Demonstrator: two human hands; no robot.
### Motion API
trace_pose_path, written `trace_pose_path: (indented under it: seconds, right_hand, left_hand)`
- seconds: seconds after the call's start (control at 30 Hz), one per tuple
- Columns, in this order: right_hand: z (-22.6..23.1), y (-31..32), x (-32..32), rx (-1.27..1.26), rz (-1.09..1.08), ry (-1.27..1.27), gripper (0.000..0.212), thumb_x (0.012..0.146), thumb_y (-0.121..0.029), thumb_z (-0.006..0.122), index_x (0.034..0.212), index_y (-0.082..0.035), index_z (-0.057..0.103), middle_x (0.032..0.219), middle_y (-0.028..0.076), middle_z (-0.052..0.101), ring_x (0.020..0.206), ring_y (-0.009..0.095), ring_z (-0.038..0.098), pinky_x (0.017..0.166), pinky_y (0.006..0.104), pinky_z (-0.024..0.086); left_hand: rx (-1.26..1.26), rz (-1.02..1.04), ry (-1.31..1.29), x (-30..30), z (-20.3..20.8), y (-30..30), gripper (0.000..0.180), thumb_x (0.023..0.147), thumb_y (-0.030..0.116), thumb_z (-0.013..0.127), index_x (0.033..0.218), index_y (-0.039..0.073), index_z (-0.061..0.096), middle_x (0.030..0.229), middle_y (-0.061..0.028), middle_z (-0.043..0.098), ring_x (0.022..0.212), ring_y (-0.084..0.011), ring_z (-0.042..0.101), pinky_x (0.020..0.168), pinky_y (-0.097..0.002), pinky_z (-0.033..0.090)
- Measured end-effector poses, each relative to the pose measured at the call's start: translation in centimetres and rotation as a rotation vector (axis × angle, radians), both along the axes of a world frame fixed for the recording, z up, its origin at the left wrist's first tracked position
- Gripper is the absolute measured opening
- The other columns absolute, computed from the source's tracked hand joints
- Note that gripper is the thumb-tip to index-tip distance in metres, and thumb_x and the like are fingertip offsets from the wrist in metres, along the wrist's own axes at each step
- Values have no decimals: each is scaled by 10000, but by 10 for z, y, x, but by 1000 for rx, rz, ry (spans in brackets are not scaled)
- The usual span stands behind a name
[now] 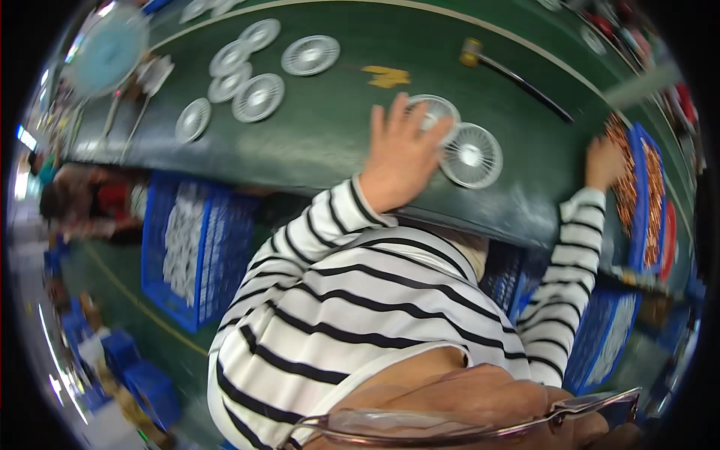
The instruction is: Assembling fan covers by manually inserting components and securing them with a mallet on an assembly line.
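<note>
My left hand (pixel 405 154) is spread open, palm down, over a white round spoked disc (pixel 433 111). Its fingers cover part of that disc; whether they press on it is unclear. Overlapping it at the lower right lies a second spoked disc (pixel 472 155), flat on the green work table (pixel 330 142). At the right, my right hand (pixel 606 161) is at the edge of a pile of small copper-coloured pieces (pixel 622 180). Its fingers look curled in among them, and their tips are hidden.
A blue tray (pixel 638 199) of copper-coloured pieces stands beside the pile. A yellow-headed hammer (pixel 517 79) lies at the back, near yellow scraps (pixel 387 76). Several more discs (pixel 258 97) lie at left. A fan (pixel 111 51) stands far left. Blue crates (pixel 206 255) sit below the table.
</note>
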State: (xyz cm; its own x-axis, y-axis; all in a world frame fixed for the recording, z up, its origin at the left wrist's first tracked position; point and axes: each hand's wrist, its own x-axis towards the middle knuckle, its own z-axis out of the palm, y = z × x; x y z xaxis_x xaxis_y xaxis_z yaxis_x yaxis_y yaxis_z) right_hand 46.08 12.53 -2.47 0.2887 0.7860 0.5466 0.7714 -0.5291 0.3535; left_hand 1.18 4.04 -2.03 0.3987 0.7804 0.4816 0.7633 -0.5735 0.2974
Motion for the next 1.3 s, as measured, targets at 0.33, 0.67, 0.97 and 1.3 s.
trace_pose_path:
  seconds: [0.33, 0.67, 0.97, 1.3]
  right_hand:
    - [20, -26, -51, 343, 769, 350, 137, 879, -197, 656, 938, -90, 718, 850, 76, 673, 774, 261, 633, 698, 361, 485]
    - [52, -82, -203, 544, 1075, 574, 154, 752, -32, 757, 894, -32, 699, 853, 91, 659, 780, 244, 606, 692, 328, 480]
    - [58, -115, -279, 394, 1418, 693, 256, 629, -6, 802, 839, -68, 669, 802, 48, 621, 722, 238, 567, 653, 339, 452]
    - [50, -106, -307, 219, 1305, 756, 165, 753, -108, 727, 882, -72, 630, 840, 51, 619, 785, 254, 569, 717, 361, 423]
  left_hand:
    - [218, 560, -19, -148, 22, 53, 613, 755, 431, 734, 1178, 15, 577, 1072, -220, 612, 1050, -401, 537, 873, -496, 411]
    - [30, 661, -603, -183, 1, 30, 262, 913, 196, 618, 1108, 20, 626, 853, -106, 694, 753, -153, 624, 697, -313, 487]
    - [-509, -136, -1188, -45, 20, -6, 305, 1014, 203, 458, 1228, -11, 497, 1085, -72, 607, 959, -124, 598, 827, -265, 498]
    - [-543, -258, -1102, -11, 16, -20, 374, 938, 101, 481, 1274, -15, 364, 1055, -130, 602, 918, -164, 588, 809, -302, 484]
